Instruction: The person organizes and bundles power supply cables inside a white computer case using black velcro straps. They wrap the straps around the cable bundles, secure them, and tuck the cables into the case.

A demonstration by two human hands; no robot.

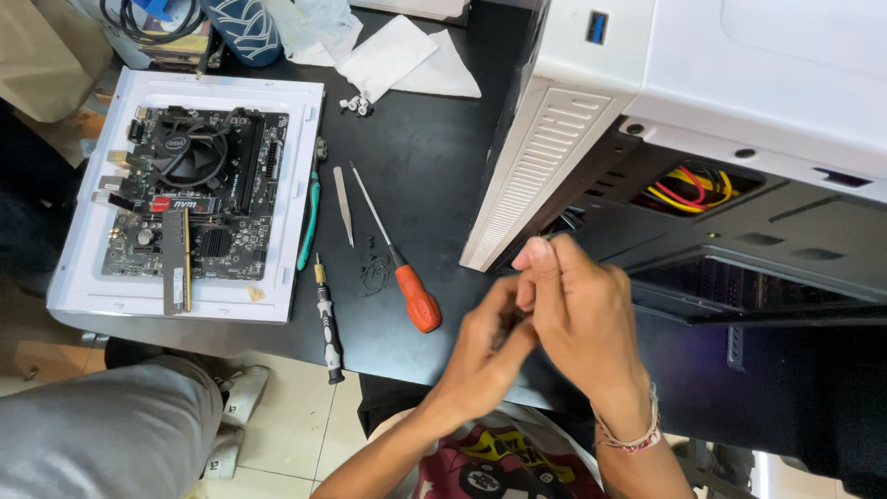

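Both hands (545,323) pinch together beside white computer case (647,83).

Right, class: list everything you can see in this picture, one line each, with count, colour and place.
motherboard: one, black, lying on a white tray, table's left
white tray: one, white, table's left
orange-handled screwdriver: one, table centre
black-handled screwdriver: one, beside the tray's lower right corner
tweezers: one, silver, table centre
teal tool: one, along the tray's right edge
white cloths: two, table top
computer case: one, white and black, right side, yellow and red cables inside
table: one, black
left hand: grip closed, touching right hand
right hand: near the case's front edge, bracelet on wrist
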